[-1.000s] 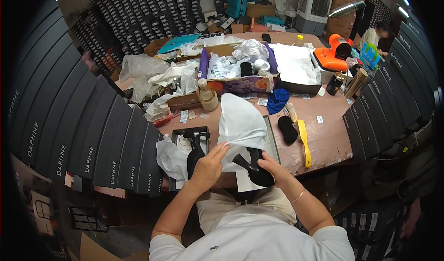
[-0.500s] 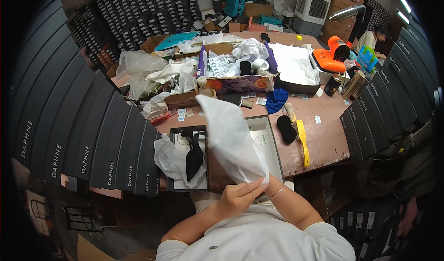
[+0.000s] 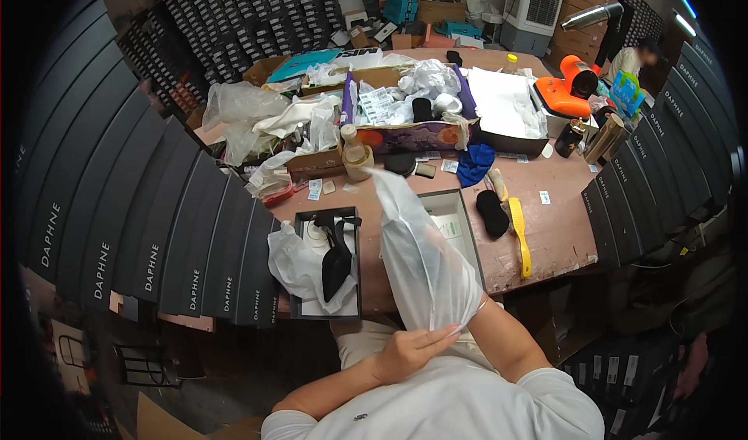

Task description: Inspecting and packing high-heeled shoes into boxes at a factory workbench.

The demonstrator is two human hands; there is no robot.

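My left hand (image 3: 409, 352) pinches the lower rim of a white translucent plastic bag (image 3: 421, 261) that stands up in front of my chest. My right hand goes into the bag's mouth and the plastic hides it; only the wrist (image 3: 477, 314) shows. I cannot make out what is inside the bag. Behind the bag an open grey shoe box (image 3: 453, 220) lies on the brown table (image 3: 561, 237). To its left a black high-heeled shoe (image 3: 336, 259) rests on crumpled white wrapping in a second open box (image 3: 300, 223).
A yellow brush (image 3: 520, 237), a black oval pad (image 3: 492, 212) and a blue cloth (image 3: 475, 163) lie right of the box. A cluttered cardboard box (image 3: 405, 128) and an orange device (image 3: 565, 91) stand farther back. Stacked black boxes (image 3: 117, 229) wall the left. Another person (image 3: 635, 60) is far right.
A second ago both hands held a black shoe over the box. The bag then rose upright, both hands drew back to my chest, and the shoe is no longer visible in them.
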